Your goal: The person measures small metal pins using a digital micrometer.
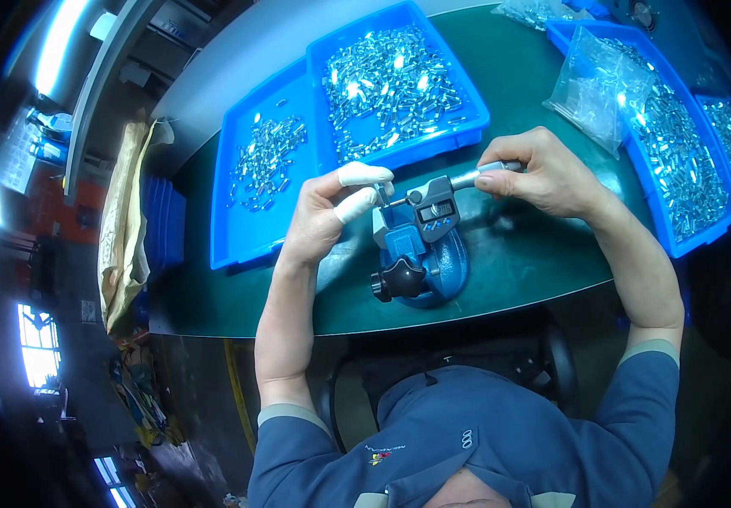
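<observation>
A digital micrometer (435, 206) with a grey display body is clamped in a blue stand (452, 269) with a black knob (401, 280). My left hand (315, 216) wears white finger covers on thumb and index finger. Those two fingertips pinch a small metal part (385, 193) at the micrometer's measuring gap; the fingers mostly cover it, so its exact shape is hidden. On the other side, my right hand (548, 179) grips the micrometer's thimble (509, 167) between thumb and bent fingers.
Behind the micrometer stand two blue trays, one heaped with small shiny metal pieces (391, 85), the other (251, 233) holding a smaller pile. At right lie a clear plastic bag (594, 89) and another blue tray (704, 239) of pieces. Brown paper sacking (124, 229) hangs at left.
</observation>
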{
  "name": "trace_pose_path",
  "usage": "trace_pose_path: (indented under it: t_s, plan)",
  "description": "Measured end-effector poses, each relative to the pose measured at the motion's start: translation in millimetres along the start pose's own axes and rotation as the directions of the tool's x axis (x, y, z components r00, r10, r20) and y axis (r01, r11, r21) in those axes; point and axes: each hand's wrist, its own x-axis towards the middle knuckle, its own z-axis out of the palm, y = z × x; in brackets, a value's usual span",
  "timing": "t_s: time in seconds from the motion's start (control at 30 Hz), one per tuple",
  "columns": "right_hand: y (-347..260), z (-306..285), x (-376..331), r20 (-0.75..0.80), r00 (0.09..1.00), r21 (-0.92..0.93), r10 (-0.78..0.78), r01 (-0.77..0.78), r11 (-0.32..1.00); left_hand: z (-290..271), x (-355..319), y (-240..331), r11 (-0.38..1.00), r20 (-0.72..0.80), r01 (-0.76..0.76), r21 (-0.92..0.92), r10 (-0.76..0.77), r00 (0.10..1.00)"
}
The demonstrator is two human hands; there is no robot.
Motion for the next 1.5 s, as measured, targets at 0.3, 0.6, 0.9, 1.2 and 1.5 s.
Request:
trace_pose_path:
  t_s: [0.3, 0.6, 0.9, 1.2, 1.5]
  plan:
    - [-0.6, 0.0, 0.2, -0.006, 1.000, -0.009, -0.003, 0.003, 1.000, -1.9, -1.1, -6.1, 0.999, 0.002, -0.009, -0.036, 0.009, 1.000]
    - [0.9, 0.0, 0.4, -0.001, 1.000, 0.003, 0.004, -0.004, 1.000, 5.8, 0.1, -5.8, 0.996, -0.016, 0.058, -0.066, -0.059, 0.998]
    - [-0.6, 0.0, 0.3, 0.002, 1.000, 0.013, 0.012, -0.012, 1.000, 6.0, -0.8, -3.9, 0.996, -0.022, 0.064, -0.064, -0.065, 0.998]
    - [1.6, -0.2, -1.5, -0.022, 0.999, -0.027, -0.027, 0.026, 0.999, 5.8, -0.9, -3.6, 0.997, -0.015, 0.053, -0.063, -0.054, 0.998]
    - [0.5, 1.2, 0.5, -0.011, 1.000, 0.018, 0.015, -0.014, 1.000, 6.1, -1.9, -4.7, 0.998, -0.025, 0.032, -0.051, -0.033, 0.999]
